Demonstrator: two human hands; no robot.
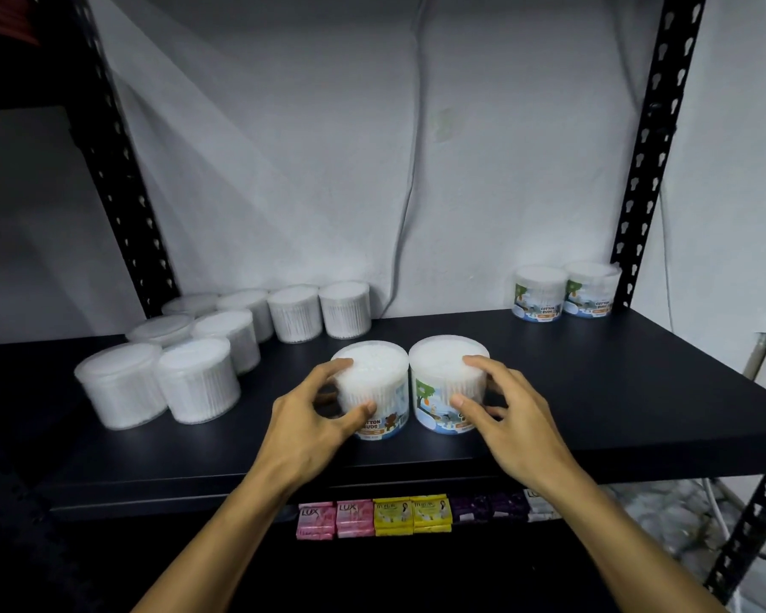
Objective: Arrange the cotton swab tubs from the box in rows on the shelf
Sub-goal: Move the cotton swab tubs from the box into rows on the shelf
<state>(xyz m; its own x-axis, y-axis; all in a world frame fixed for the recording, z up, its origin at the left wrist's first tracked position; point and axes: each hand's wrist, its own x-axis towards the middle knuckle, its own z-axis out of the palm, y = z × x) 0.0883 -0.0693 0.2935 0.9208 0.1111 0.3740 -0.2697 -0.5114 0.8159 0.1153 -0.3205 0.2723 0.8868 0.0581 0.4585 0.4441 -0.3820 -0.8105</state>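
Note:
Two round clear tubs of cotton swabs stand side by side near the front middle of the black shelf (593,391). My left hand (310,422) grips the left tub (372,378), thumb on its front and fingers round its left side. My right hand (505,409) grips the right tub (447,369) the same way from the right. Both tubs show colourful labels. Several more tubs (195,347) stand in rows at the shelf's left. Two labelled tubs (564,292) stand at the back right against the wall. The box is out of view.
Black slotted uprights (120,170) (655,126) frame the shelf against a white wall. On the lower shelf lies a row of soap packs (372,517), pink, yellow, purple and white. Bare shelf surface stretches between the middle tubs and the back right pair.

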